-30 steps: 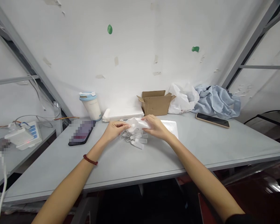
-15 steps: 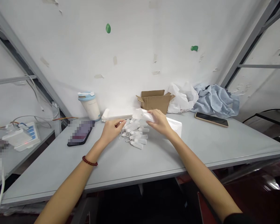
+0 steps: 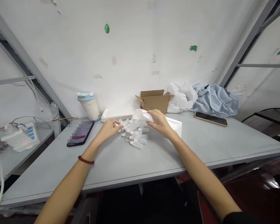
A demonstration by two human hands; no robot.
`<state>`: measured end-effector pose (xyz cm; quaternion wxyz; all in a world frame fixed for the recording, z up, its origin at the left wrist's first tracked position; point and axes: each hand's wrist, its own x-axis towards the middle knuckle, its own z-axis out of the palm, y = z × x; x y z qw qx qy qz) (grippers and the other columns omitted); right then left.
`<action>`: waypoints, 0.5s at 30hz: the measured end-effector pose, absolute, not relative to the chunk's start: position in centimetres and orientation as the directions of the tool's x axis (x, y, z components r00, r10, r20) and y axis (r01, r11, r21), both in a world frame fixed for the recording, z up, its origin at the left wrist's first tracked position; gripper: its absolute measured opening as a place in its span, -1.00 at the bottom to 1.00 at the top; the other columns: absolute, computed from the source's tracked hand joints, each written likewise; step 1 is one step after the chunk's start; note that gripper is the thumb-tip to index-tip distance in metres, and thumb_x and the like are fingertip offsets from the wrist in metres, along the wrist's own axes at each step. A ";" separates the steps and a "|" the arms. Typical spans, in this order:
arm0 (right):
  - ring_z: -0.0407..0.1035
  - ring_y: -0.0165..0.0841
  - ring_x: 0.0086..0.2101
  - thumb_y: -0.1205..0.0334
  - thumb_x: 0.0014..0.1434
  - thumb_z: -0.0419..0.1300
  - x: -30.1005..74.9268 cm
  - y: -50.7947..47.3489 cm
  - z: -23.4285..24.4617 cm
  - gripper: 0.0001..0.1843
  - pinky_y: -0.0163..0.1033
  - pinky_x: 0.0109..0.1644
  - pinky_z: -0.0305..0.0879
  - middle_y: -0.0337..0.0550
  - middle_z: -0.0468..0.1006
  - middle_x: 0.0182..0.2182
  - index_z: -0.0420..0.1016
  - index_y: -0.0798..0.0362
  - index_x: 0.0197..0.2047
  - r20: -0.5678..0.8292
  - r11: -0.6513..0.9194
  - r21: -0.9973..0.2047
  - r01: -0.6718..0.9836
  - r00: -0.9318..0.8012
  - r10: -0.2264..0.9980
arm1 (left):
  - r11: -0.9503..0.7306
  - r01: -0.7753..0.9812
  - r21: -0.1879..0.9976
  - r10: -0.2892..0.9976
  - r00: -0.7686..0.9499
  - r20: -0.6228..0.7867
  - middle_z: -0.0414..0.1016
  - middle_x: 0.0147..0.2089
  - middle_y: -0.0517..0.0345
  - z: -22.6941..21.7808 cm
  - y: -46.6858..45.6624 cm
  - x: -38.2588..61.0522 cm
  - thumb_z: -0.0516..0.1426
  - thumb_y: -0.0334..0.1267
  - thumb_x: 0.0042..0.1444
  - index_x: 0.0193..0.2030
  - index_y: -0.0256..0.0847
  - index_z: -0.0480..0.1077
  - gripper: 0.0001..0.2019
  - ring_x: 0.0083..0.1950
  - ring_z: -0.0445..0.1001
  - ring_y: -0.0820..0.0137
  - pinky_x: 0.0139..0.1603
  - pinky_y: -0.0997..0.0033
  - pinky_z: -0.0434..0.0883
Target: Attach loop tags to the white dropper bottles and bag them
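A heap of small translucent plastic bottles (image 3: pixel 137 137) with thin white loops lies on the grey table. My left hand (image 3: pixel 109 127), wearing a dark red beaded bracelet (image 3: pixel 86 160) on its wrist, is at the heap's left side, thumb and fingers apart; I see nothing held in it. Wrapped around a clear plastic bag (image 3: pixel 142 115), my right hand (image 3: pixel 159 122) keeps it just above the back of the heap, its mouth turned left. A white, shiny flat packet (image 3: pixel 176 126) lies under and behind my right wrist.
Along the wall stand a cup with a blue lid (image 3: pixel 90 106), a white flat stack (image 3: pixel 118 113), an open cardboard box (image 3: pixel 155 102), a white plastic bag (image 3: pixel 182 98) and blue cloth (image 3: pixel 216 101). Phones lie left (image 3: pixel 82 135) and right (image 3: pixel 210 119). A power strip (image 3: pixel 29 135) is far left.
My left hand has shifted slightly left, and its pinched thumb and fingers have spread apart. The right hand still grips the clear plastic bag in nearly the same place.
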<state>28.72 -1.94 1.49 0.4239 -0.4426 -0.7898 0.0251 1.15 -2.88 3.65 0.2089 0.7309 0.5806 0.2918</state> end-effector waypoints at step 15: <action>0.34 -0.10 -0.01 0.31 0.06 0.27 28.2 -2.4 1.4 -0.55 0.02 0.06 0.29 0.02 0.48 -0.05 0.42 0.05 0.06 0.531 0.599 -0.403 0.692 -0.357 0.769 | -0.437 0.324 0.839 0.892 0.040 0.449 0.46 -0.58 0.20 5.5 -3.8 0.7 0.27 -0.12 -0.04 -0.51 -0.23 0.51 -0.78 -0.57 0.36 0.48 -0.49 0.48 0.35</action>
